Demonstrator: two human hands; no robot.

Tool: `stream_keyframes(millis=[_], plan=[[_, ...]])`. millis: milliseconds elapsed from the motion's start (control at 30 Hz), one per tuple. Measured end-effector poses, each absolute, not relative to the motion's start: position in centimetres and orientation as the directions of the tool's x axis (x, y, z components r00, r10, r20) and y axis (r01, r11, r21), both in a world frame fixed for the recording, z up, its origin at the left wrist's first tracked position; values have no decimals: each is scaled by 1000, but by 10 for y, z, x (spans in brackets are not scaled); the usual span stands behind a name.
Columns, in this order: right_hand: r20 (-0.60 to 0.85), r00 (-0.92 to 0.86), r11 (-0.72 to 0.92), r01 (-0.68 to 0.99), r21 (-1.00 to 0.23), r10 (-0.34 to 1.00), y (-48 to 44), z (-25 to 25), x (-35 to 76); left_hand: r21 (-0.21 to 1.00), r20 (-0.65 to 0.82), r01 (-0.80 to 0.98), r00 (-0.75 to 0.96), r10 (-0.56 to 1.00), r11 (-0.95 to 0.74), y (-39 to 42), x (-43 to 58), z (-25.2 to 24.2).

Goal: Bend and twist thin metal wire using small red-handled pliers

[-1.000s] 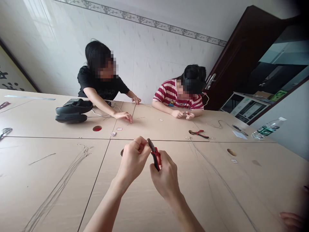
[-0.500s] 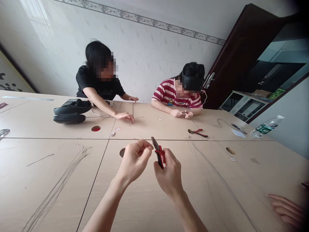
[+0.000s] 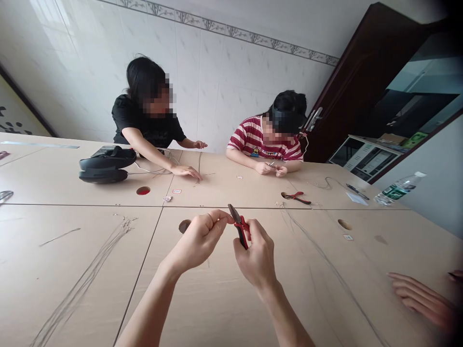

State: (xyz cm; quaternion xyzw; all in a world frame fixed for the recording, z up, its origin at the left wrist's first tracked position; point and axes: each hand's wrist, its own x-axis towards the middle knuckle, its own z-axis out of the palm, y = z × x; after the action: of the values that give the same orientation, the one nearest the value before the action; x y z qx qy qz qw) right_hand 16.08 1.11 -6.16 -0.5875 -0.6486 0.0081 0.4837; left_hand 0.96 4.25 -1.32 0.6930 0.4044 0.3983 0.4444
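Note:
My right hand (image 3: pixel 257 250) is wrapped round a pair of pliers (image 3: pixel 239 226) with red and black handles, jaws pointing up and left. My left hand (image 3: pixel 197 241) is closed in a pinch, its fingertips right beside the plier jaws. A thin cord (image 3: pixel 209 262) shows faintly below the left hand; what sits between the fingertips is too small to see clearly. To the left lies a bundle of thin grey cords (image 3: pixel 92 270) with small metal ends (image 3: pixel 126 224). More cords (image 3: pixel 333 267) stretch across the table on the right.
Another pair of pliers (image 3: pixel 296 196) lies by a table hole. Two people sit opposite, their hands on the table (image 3: pixel 173 308). A third person's hand (image 3: pixel 415 294) rests at the right. A black headset (image 3: pixel 106 166), a water bottle (image 3: pixel 400 189) and a pen (image 3: pixel 357 192) are farther back.
My left fingertips and the pliers have come closer together, both shifting slightly right. The hand at the right edge has moved a little inward.

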Motion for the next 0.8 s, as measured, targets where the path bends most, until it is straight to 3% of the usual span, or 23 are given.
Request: stream_keyframes(millis=[167, 800], plan=[[625, 157, 295, 776, -557, 765, 12, -62, 163, 919, 151, 283, 393, 907, -275, 43, 8, -19], [629, 162, 299, 772, -561, 761, 12, -56, 167, 895, 285, 211, 409, 867, -393, 46, 7, -24]])
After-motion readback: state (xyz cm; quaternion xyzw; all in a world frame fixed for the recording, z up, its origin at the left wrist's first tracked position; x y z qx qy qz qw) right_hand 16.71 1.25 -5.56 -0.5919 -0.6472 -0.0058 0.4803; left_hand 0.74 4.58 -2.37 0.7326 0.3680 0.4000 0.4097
